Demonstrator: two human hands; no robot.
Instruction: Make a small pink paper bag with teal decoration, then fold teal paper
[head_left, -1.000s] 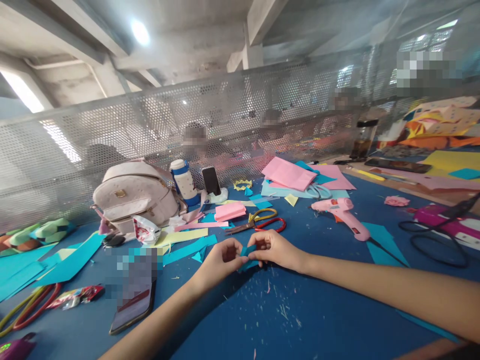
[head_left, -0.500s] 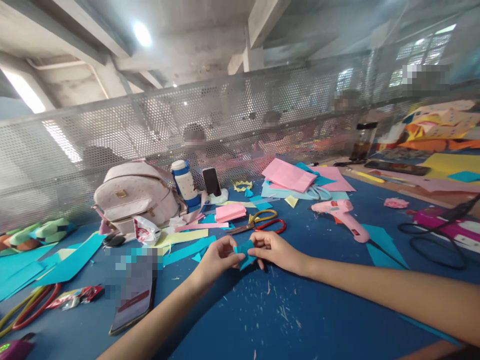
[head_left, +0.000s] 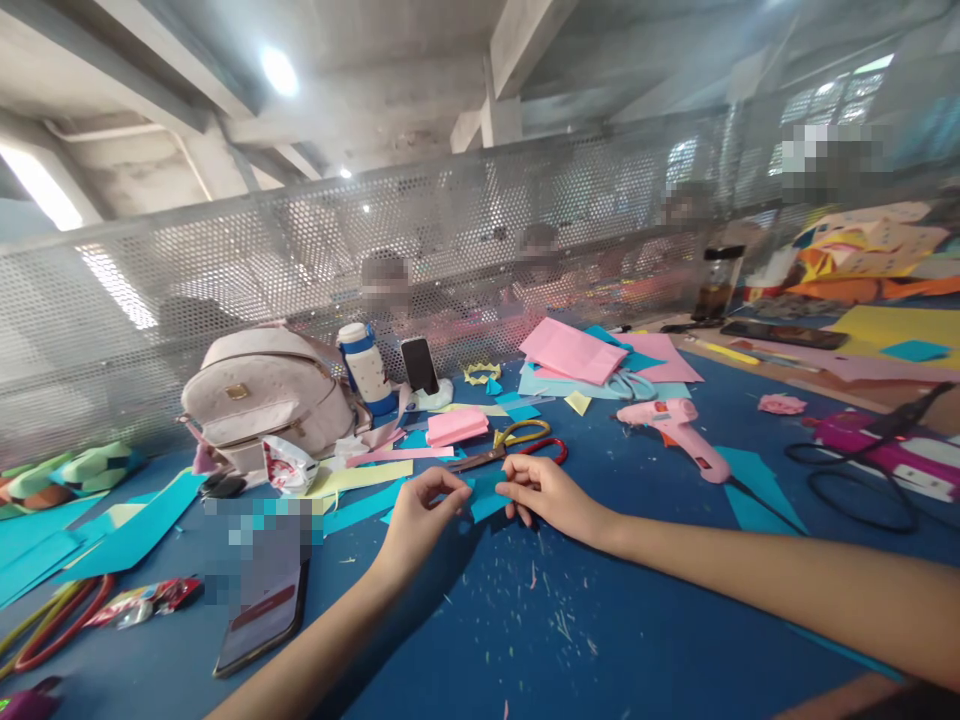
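Observation:
A small piece of blue paper [head_left: 487, 498] is held up between my two hands, above the table. My right hand [head_left: 553, 500] pinches its right edge between thumb and fingers. At the left edge, the thumb and forefinger of my left hand [head_left: 420, 517] are closed in a pinch, with most of the paper showing to their right. Just beyond my hands lie scissors [head_left: 525, 440] with one yellow and one red handle loop. Behind them is a folded pink paper bundle [head_left: 456, 427].
A pink glue gun [head_left: 679, 430] with a cord lies to the right. On the left are a phone [head_left: 264, 600], a pale backpack [head_left: 266, 395] and a bottle [head_left: 366, 370]. Paper sheets [head_left: 574, 350] are at the back, before a perforated metal screen [head_left: 450, 250].
My left fingers have shifted left toward the paper's edge, exposing more of it. The blue paper looks flatter and more open to view. My right hand stays nearly in place.

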